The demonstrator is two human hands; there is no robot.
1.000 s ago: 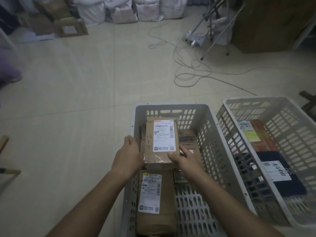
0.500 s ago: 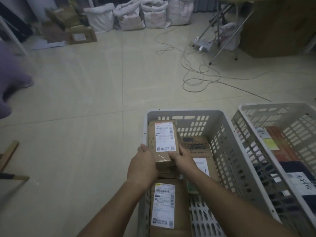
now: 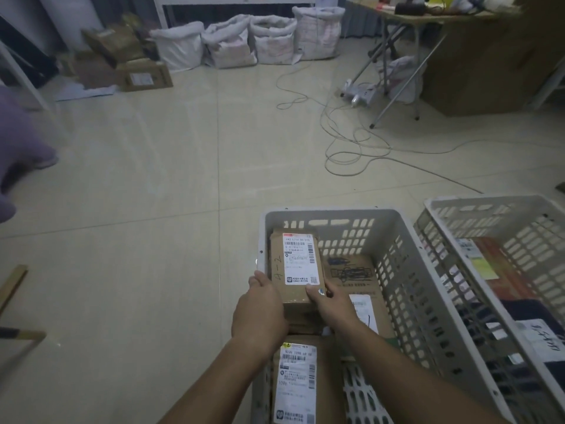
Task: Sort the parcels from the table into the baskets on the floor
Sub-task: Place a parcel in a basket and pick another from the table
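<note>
Both hands pinch the near end of the parcel: left hand on its left edge, right hand on its right. Parcel sits low in the left basket, back-left corner. Lower flat, then let go; avoid dropping.

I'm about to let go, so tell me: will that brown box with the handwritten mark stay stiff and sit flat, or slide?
The brown box likely stays stiff: its edges look square under both hands. The taped, glossy near end may be a bit slippery. Being flat-sided, it should rest flat in the grey basket, not roll.
</note>
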